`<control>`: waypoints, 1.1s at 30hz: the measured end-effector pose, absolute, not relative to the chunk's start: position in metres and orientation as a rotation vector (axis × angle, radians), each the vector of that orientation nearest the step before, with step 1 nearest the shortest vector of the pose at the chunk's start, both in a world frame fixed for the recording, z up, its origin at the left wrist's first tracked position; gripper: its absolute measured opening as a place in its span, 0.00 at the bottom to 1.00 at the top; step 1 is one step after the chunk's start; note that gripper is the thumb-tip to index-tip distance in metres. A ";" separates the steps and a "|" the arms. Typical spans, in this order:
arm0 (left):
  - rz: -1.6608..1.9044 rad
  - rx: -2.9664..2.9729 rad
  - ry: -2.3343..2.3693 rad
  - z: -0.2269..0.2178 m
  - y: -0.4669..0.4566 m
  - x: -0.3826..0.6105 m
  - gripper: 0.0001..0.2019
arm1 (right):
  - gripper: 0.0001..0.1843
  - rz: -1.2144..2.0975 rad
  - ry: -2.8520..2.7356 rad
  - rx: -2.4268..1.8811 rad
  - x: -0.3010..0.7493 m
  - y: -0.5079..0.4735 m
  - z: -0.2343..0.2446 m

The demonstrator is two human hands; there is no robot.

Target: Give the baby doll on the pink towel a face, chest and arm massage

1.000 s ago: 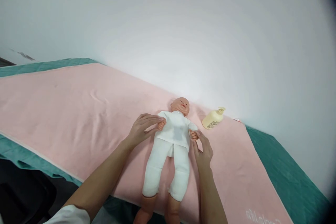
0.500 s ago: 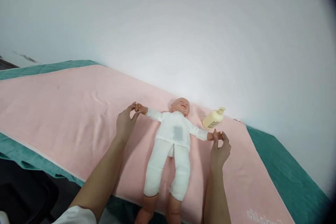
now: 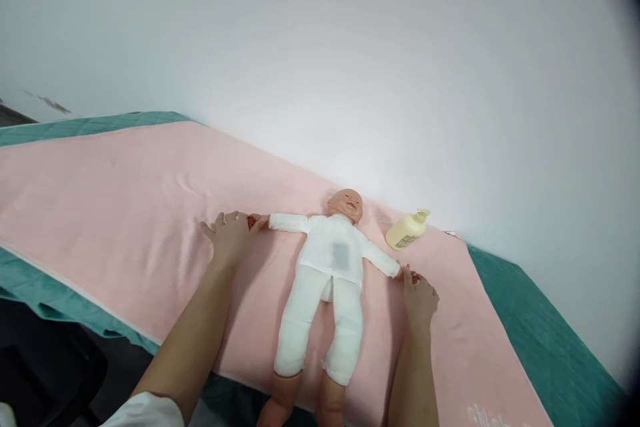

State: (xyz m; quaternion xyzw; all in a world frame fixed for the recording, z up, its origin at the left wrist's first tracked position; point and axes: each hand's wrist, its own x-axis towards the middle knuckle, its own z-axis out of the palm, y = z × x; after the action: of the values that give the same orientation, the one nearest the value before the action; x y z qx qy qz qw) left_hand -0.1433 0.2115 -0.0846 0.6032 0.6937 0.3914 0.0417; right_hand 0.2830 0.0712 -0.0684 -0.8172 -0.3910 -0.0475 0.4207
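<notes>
A baby doll (image 3: 315, 257) with a white cloth body and a grey patch on its chest lies face up, arms spread, legs toward me. On the left, my left hand (image 3: 233, 237) pinches the doll's hand between thumb and index finger, its other fingers spread out. Over on the right, my right hand (image 3: 420, 295) has its fingers closed around the doll's other hand, which is mostly hidden. Just beyond my right hand, a pale yellow pump bottle (image 3: 406, 230) lies tilted beside the doll's arm.
A pink blanket (image 3: 125, 193) lies under the doll, over a green quilted cover (image 3: 540, 320). Behind them rises a white wall (image 3: 320, 67). Something dark, perhaps a chair (image 3: 45, 373), stands at the lower left below the bed's edge.
Both doll hands have come lower, with its arms stretched straighter. My left hand's outer fingers have fanned out to the left; my right hand has dropped slightly and closed more.
</notes>
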 end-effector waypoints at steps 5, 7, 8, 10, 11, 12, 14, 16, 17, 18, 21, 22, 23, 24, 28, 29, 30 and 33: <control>1.181 1.839 2.025 -0.066 0.206 -0.136 0.19 | 0.30 0.085 -0.841 -1.993 0.277 0.071 -0.068; 1.243 1.854 1.953 -0.057 0.202 -0.133 0.18 | 0.31 0.102 -0.808 -1.880 0.272 0.070 -0.066; 1.287 1.859 1.917 -0.054 0.200 -0.132 0.18 | 0.31 0.085 -0.803 -1.813 0.268 0.069 -0.064; 1.390 1.848 1.850 -0.049 0.197 -0.128 0.20 | 0.31 0.028 -0.791 -1.698 0.260 0.070 -0.061; 1.444 1.839 1.816 -0.048 0.195 -0.125 0.20 | 0.30 0.003 -0.783 -1.659 0.255 0.071 -0.059; 1.499 1.833 1.781 -0.047 0.194 -0.122 0.20 | 0.30 -0.016 -0.781 -1.629 0.250 0.071 -0.057; 1.612 1.825 1.724 -0.045 0.189 -0.115 0.19 | 0.28 -0.056 -0.806 -1.586 0.241 0.073 -0.054; 1.703 1.844 1.681 -0.044 0.183 -0.105 0.18 | 0.26 -0.111 -0.876 -1.536 0.231 0.074 -0.053; 1.741 1.874 1.651 -0.044 0.180 -0.100 0.18 | 0.25 -0.142 -0.922 -1.510 0.227 0.075 -0.053; 1.781 1.918 1.607 -0.045 0.176 -0.094 0.18 | 0.24 -0.174 -0.966 -1.484 0.223 0.075 -0.053; 1.891 2.117 1.384 -0.047 0.166 -0.074 0.16 | 0.20 -0.251 -1.119 -1.398 0.214 0.078 -0.058; 1.904 2.196 1.275 -0.048 0.163 -0.067 0.16 | 0.18 -0.275 -1.184 -1.365 0.212 0.079 -0.061; 1.897 2.275 1.160 -0.048 0.160 -0.061 0.15 | 0.17 -0.300 -1.258 -1.324 0.210 0.080 -0.063; 1.869 2.349 1.050 -0.049 0.158 -0.056 0.15 | 0.16 -0.325 -1.338 -1.274 0.208 0.081 -0.065; 1.705 2.570 0.731 -0.046 0.155 -0.046 0.15 | 0.19 -0.410 -1.644 -1.064 0.201 0.085 -0.067; 1.678 2.605 0.678 -0.045 0.155 -0.046 0.14 | 0.21 -0.423 -1.709 -1.034 0.199 0.085 -0.066; 1.657 2.631 0.631 -0.045 0.155 -0.046 0.14 | 0.22 -0.432 -1.770 -1.014 0.197 0.085 -0.065; 1.593 2.661 0.542 -0.045 0.157 -0.047 0.13 | 0.23 -0.438 -1.916 -0.978 0.191 0.085 -0.060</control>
State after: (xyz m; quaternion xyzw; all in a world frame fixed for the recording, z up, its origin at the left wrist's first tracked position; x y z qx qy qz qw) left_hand -0.0473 0.1570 -0.0448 0.8451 0.1720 0.5062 -0.0033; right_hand 0.1913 0.0847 -0.0602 -0.3964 -0.7769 -0.1777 0.4557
